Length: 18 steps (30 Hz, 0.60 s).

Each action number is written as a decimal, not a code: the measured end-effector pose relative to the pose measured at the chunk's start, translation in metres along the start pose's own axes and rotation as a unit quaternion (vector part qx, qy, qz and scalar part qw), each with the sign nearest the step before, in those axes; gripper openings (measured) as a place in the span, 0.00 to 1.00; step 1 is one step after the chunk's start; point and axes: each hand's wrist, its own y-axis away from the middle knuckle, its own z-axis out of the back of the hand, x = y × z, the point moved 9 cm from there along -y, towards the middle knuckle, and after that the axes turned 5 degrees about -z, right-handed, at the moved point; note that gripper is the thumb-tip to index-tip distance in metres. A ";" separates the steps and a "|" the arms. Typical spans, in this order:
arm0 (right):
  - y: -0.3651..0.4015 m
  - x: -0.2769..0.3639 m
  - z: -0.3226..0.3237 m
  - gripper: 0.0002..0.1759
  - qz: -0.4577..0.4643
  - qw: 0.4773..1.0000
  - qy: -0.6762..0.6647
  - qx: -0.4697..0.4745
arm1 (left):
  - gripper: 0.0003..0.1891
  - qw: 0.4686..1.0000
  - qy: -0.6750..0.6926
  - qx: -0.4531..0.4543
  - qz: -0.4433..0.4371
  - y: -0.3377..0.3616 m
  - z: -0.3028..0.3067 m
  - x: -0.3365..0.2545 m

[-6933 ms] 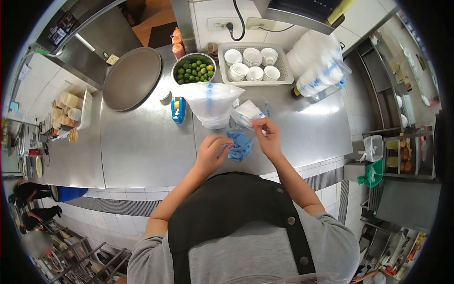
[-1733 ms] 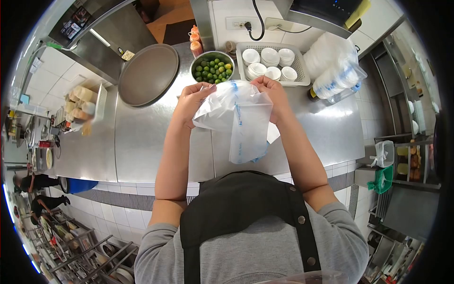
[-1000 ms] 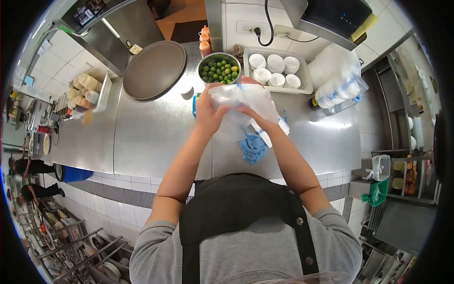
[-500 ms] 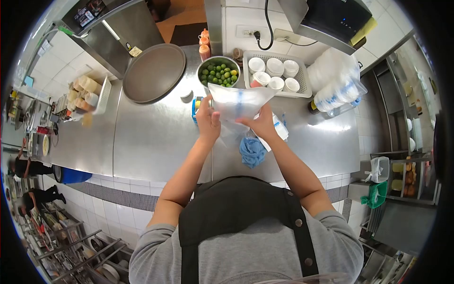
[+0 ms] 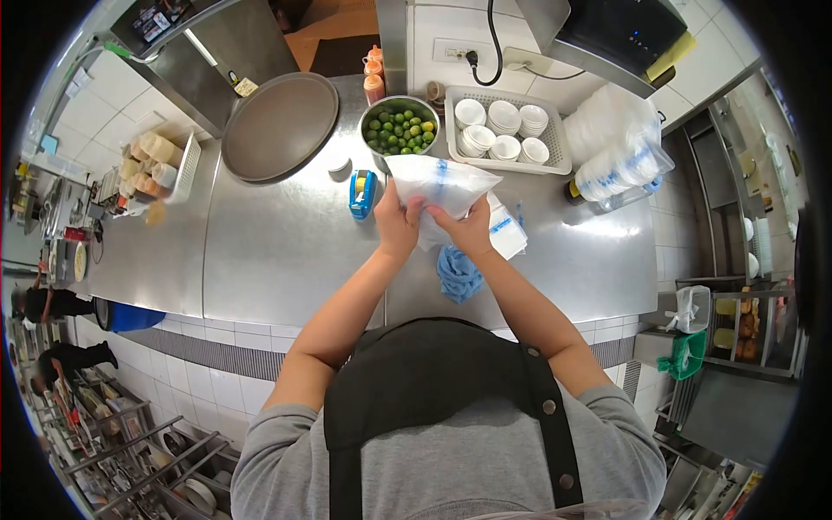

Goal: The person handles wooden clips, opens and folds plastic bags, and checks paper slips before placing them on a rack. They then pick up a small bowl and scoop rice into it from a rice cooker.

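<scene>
Both my hands hold a translucent white plastic bag [image 5: 444, 179] with a blue printed stripe, above the steel counter. My left hand [image 5: 398, 224] grips its left side, thumb pointing inward. On the other side, my right hand [image 5: 468, 229] pinches the bag, and the two thumbs come close together at its lower middle. What the bag contains, if anything, I cannot make out. A blue tape dispenser [image 5: 362, 196] stands just left of my left hand. White flat bags with blue print [image 5: 505, 229] lie right of my right hand. Below them is a crumpled blue cloth [image 5: 459, 274].
Behind the bag stands a metal bowl [image 5: 365, 152] of limes, beside a white basket [image 5: 555, 162] with stacked small cups. Wrapped cup stacks [image 5: 617, 169] lie at the right. A large round brown tray [image 5: 282, 126] rests at the left. Orange sauce bottles [image 5: 373, 85] stand behind.
My hands have drawn closer together, and the thumbs now meet near the bag's middle. The bag sits slightly lower, and the tape dispenser shows more fully.
</scene>
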 end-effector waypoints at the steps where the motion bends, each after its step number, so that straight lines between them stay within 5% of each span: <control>1: 0.001 -0.007 0.001 0.52 -0.005 0.999 0.036 0.008 | 0.27 0.999 -0.029 0.015 -0.022 0.001 0.001 -0.002; 3: 0.004 -0.004 0.010 0.48 0.035 0.988 0.152 -0.001 | 0.25 0.993 -0.087 0.045 -0.066 0.001 0.008 -0.003; 5: 0.023 0.033 0.011 0.44 0.123 0.943 0.307 -0.032 | 0.22 1.000 -0.003 -0.010 -0.016 0.009 0.033 0.004; 8: 0.058 0.029 0.031 0.43 0.106 0.981 0.124 -0.102 | 0.14 0.997 0.033 -0.052 0.047 0.020 0.054 -0.008; 11: 0.086 0.032 0.024 0.39 0.099 0.991 0.084 -0.015 | 0.11 0.997 0.008 0.002 0.083 0.023 0.054 -0.033; 14: 0.075 0.087 -0.016 0.28 0.068 0.969 0.215 0.096 | 0.09 0.996 0.018 0.032 0.082 0.026 0.047 -0.052; 15: 0.071 0.108 -0.022 0.15 0.116 0.967 0.219 0.064 | 0.09 0.995 0.034 0.036 0.088 0.026 0.045 -0.055; 18: 0.065 0.076 -0.027 0.07 0.034 0.967 0.179 0.179 | 0.07 0.992 0.026 0.063 0.103 0.024 0.044 -0.060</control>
